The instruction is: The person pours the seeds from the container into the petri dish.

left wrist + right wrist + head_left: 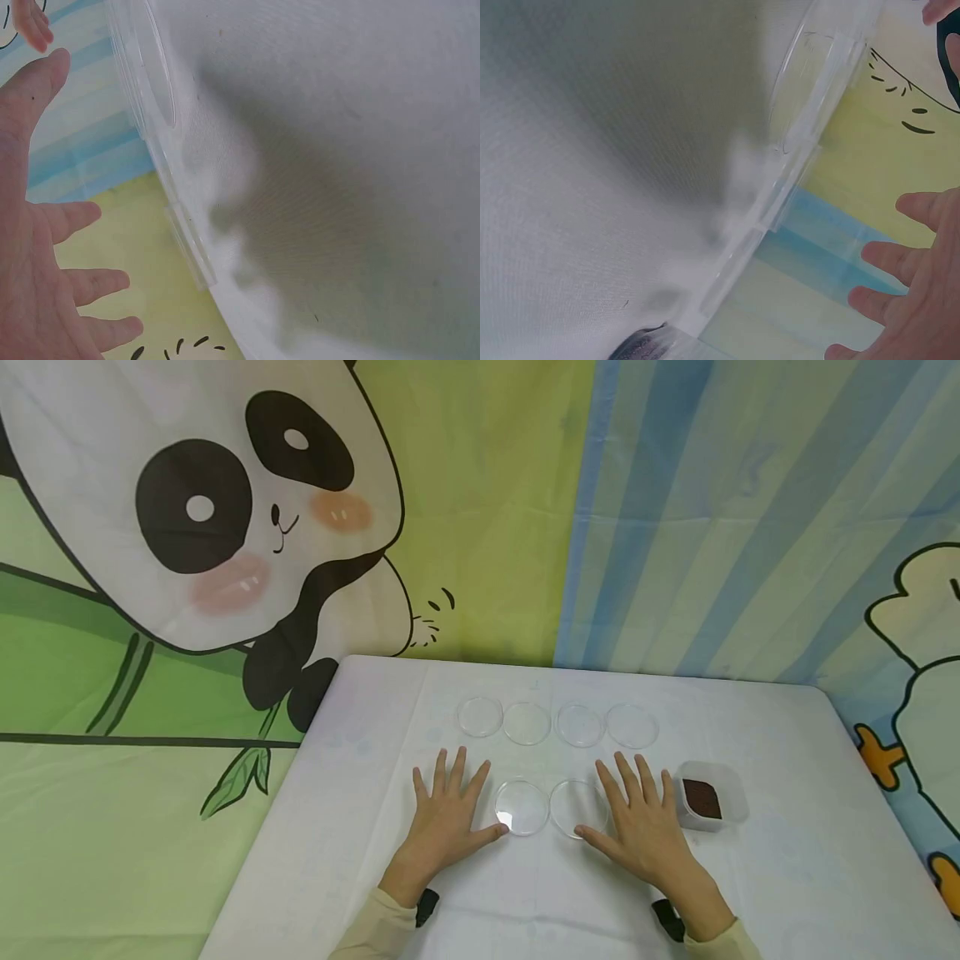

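Both hands hover palm down over the white table, fingers spread and holding nothing. The left hand (446, 822) is left of two clear round dishes, its thumb tip at the edge of the nearer-left dish (522, 807). Beside that stands the second clear dish (572, 806), partly overlapped in the head view by the right hand (641, 827). In the left wrist view the left palm (30, 255) is raised off the cloth, above its shadow. The right wrist view likewise shows the right hand (922, 292) lifted, with dish rims beyond it.
Farther back is a row of several clear round dishes, such as the leftmost one (480, 717). A translucent square tub (735, 797) with dark brown contents (702, 798) stands right of the right hand. Printed curtains (480, 527) hang behind the white table (315, 860).
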### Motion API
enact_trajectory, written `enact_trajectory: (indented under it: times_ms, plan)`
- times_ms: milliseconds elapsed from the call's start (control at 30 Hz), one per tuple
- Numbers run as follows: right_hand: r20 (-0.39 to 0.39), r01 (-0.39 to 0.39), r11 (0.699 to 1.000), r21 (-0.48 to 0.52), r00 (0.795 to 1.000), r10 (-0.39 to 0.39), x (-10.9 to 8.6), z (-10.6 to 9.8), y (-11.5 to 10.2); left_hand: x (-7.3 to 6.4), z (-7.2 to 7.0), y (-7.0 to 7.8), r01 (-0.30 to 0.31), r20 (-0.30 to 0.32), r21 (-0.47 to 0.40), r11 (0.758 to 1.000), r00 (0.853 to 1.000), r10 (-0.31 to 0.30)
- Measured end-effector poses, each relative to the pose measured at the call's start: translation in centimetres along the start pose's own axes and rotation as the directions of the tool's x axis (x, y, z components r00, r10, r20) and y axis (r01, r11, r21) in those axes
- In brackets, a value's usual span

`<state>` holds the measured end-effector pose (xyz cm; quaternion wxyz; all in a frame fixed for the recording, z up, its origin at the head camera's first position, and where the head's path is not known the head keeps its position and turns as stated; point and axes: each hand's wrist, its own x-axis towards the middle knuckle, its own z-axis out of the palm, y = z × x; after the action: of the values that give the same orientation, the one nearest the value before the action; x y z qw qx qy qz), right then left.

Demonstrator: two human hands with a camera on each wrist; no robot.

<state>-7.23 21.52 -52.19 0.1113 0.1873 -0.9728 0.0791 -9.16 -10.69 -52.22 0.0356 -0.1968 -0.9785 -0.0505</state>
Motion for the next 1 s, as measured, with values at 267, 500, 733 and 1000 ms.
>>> enact_trajectory:
  times_ms: [267,500,733,1000]
  plan:
    - [-0.022,0.009,1.000,0.002,1.000,-0.009,0.0,-0.1,0.1,0.0,-0.1,0.0,0.005,-0.001,-0.019,1.000,1.000,-0.005]
    - [-0.057,0.027,1.000,0.007,0.998,-0.026,0.1,-0.5,0.3,0.1,-0.5,-0.1,0.036,0.009,-0.062,0.997,0.999,-0.036]
    - [-0.065,0.002,1.000,0.026,0.998,-0.001,0.2,-1.6,1.2,0.9,-1.0,-1.1,0.030,-0.015,-0.087,0.996,0.999,-0.032]
    - [-0.103,-0.034,0.998,0.046,0.994,0.039,0.3,-2.6,3.1,2.3,-1.5,-2.7,0.052,-0.030,-0.134,0.990,0.998,-0.057]
